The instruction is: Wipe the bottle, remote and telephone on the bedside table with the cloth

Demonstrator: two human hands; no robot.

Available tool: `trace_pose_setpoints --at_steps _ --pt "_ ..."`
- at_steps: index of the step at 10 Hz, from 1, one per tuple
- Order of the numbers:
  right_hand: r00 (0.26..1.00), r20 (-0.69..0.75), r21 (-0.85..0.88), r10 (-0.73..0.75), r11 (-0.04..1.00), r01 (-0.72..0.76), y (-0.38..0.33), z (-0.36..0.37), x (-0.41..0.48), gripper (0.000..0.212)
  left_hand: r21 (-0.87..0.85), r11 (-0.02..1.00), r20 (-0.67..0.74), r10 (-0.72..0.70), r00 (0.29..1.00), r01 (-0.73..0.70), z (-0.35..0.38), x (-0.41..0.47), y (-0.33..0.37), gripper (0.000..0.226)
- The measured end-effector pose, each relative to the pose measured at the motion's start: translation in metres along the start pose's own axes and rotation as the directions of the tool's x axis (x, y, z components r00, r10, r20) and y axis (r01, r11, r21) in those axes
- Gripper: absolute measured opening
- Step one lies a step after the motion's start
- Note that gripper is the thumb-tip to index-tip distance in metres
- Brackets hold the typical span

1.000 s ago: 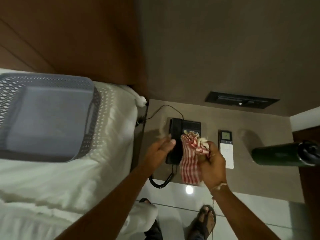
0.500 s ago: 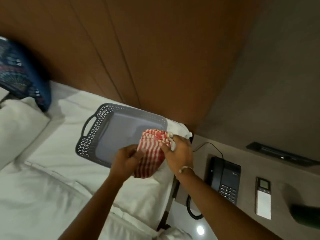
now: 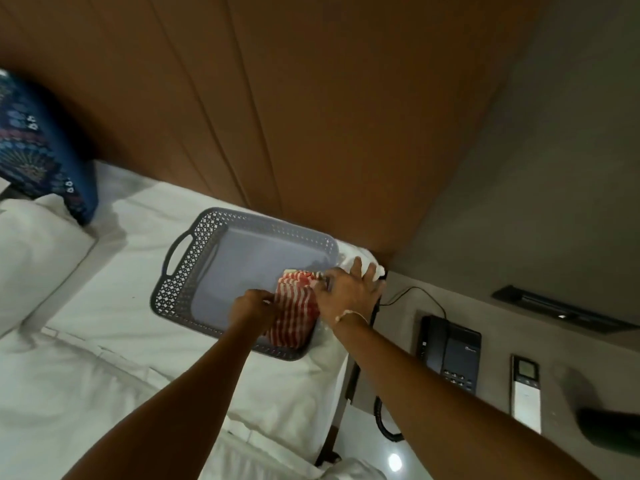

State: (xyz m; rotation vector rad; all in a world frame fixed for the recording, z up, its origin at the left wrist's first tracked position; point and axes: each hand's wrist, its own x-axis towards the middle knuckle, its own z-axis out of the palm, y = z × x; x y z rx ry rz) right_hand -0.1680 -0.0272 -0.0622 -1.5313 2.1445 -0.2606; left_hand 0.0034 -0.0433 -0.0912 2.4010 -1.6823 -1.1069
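Observation:
The red-and-white striped cloth (image 3: 296, 308) lies folded in the near right corner of a grey perforated basket (image 3: 194, 265) on the bed. My left hand (image 3: 251, 310) pinches the cloth's left edge. My right hand (image 3: 349, 291) rests on its right edge with the fingers spread over the basket rim. On the bedside table (image 3: 502, 327) to the right sit the black telephone (image 3: 450, 351), the white remote (image 3: 525, 393) and, at the frame's right edge, the dark green bottle (image 3: 613, 427), partly cut off.
White bedding (image 3: 86, 358) and a pillow (image 3: 31, 265) fill the left. A dark patterned cushion (image 3: 38, 161) leans on the wooden headboard (image 3: 277, 116). The phone's coiled cord (image 3: 382, 420) hangs off the table's front. A dark wall panel (image 3: 561, 311) sits above the table.
The view swung from the bedside table to the bed. Both hands carried the cloth away from the telephone and lowered it into the grey basket.

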Motion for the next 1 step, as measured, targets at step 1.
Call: trace_pose_setpoints --at_steps 1 --pt "0.991 -0.061 0.708 0.119 0.705 -0.041 0.0209 -0.0705 -0.0521 0.029 0.112 0.981 -0.177 0.178 0.968 -0.16 -0.0154 -0.019 0.0176 0.044"
